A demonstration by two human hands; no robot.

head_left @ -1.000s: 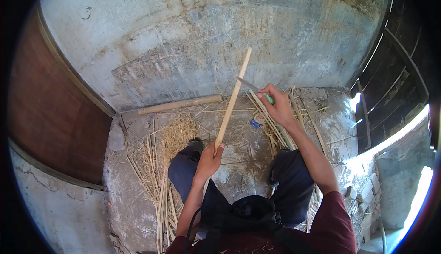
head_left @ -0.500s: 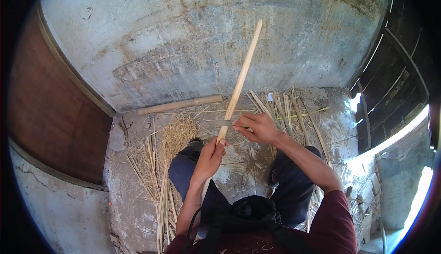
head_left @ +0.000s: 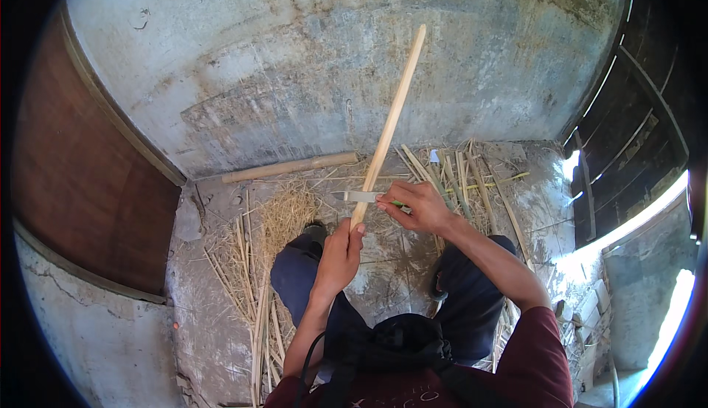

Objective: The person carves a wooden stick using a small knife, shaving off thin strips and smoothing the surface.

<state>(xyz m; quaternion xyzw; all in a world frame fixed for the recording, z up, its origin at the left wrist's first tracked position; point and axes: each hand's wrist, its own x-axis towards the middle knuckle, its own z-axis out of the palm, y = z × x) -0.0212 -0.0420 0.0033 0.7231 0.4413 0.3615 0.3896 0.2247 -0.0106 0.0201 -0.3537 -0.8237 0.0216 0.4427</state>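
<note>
My left hand (head_left: 339, 259) is wrapped round the lower part of a long pale bamboo strip (head_left: 396, 106). The strip slants up and away, its tapered far end in front of the wall. My right hand (head_left: 417, 207) grips a knife (head_left: 360, 197) by its handle, of which a bit of green shows between the fingers. The knife's flat grey blade lies across the strip, just beyond my left hand. Part of the strip below my left hand is hidden by the hand and forearm.
A heap of shavings (head_left: 284, 220) lies on the floor by my left foot, with long thin strips (head_left: 263, 319) nearby. More strips (head_left: 483, 190) lie at the right. A thick bamboo pole (head_left: 291, 167) rests along the stained wall (head_left: 295, 76). A brown panel (head_left: 96, 165) stands at the left.
The knife blade has turned from nearly edge-on to show its flat side. The strip's far end has risen slightly up and right. Both hands keep their holds.
</note>
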